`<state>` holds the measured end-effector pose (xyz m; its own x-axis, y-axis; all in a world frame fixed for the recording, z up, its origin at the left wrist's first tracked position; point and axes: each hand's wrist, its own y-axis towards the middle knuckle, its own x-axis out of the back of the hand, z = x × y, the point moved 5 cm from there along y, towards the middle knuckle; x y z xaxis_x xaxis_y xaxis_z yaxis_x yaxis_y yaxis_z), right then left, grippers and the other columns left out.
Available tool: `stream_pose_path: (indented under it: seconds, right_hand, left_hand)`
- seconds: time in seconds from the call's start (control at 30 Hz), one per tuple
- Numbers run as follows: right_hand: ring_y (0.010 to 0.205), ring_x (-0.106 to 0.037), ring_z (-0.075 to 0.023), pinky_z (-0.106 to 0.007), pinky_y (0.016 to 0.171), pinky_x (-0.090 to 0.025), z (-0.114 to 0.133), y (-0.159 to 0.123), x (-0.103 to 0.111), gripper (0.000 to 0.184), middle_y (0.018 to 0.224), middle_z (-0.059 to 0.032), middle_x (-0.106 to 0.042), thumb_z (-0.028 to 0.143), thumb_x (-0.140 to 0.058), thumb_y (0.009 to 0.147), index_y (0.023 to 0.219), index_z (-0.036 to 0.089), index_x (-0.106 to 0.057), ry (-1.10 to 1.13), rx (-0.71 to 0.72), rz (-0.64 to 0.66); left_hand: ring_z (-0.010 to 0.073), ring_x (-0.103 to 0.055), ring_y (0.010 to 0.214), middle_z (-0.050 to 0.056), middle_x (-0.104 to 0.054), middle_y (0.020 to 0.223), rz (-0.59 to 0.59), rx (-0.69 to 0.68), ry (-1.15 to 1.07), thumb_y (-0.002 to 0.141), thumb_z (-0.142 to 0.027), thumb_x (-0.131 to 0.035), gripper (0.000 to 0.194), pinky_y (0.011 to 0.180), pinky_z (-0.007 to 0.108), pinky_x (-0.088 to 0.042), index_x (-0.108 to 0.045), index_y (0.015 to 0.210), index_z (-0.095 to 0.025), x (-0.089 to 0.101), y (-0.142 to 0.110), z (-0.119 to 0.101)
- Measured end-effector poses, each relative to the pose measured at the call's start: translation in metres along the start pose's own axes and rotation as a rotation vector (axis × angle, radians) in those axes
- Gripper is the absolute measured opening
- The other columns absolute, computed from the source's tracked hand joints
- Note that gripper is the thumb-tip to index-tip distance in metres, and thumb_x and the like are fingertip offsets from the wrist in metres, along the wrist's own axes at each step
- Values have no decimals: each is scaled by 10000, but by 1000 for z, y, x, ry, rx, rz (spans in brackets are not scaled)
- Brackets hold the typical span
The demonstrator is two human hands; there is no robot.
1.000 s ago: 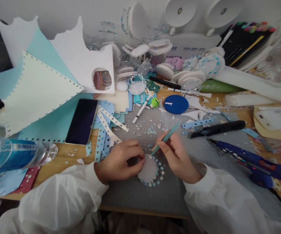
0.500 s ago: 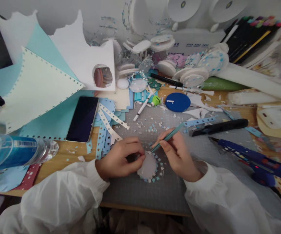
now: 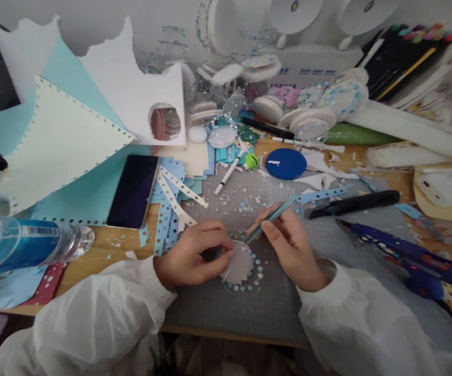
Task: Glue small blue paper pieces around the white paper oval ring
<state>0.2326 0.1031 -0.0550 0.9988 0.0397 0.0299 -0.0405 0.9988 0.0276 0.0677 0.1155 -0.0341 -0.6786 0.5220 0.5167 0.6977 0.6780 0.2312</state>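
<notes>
A round white disc (image 3: 238, 267) lies on the grey cutting mat (image 3: 226, 313), ringed by a thin clear loop dotted with small blue and white paper stars. At its upper left edge, my left hand (image 3: 200, 253) is closed in a pinch, thumb and forefinger on the disc's rim. My right hand (image 3: 290, 243) grips teal tweezers (image 3: 275, 215), whose tips point down at the disc's top edge. Whether a star sits between the tips is too small to tell. Beyond the hands, loose paper stars (image 3: 245, 204) are scattered on the mat.
A blue glue gun (image 3: 414, 256) and black utility knife (image 3: 355, 204) lie at the right. On the left are a phone (image 3: 132, 191), punched paper strips (image 3: 171, 198) and a water bottle (image 3: 33, 243). A blue oval lid (image 3: 286, 164), marker (image 3: 229, 172) and several decorated discs (image 3: 222, 137) stand behind.
The tweezers' arms look farther apart, and my right thumb has shifted slightly. The star-dotted edge of the disc has turned a little under my left hand, which stays in place.
</notes>
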Motion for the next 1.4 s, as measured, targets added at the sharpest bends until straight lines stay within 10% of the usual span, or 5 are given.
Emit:
stream_pose_path:
  seconds: [1.4]
  right_hand:
    - [585,-592,-121,-238,544,-503,-6,0,0,177,716,5,-630,412,-600,873,856,242,-550,62,-86,20]
  left_hand:
    - [141,-537,665,68,-592,717,-43,-106,-7,843,-110,-558,76,599,244,-448,-611,790,-121,1,-1,-3]
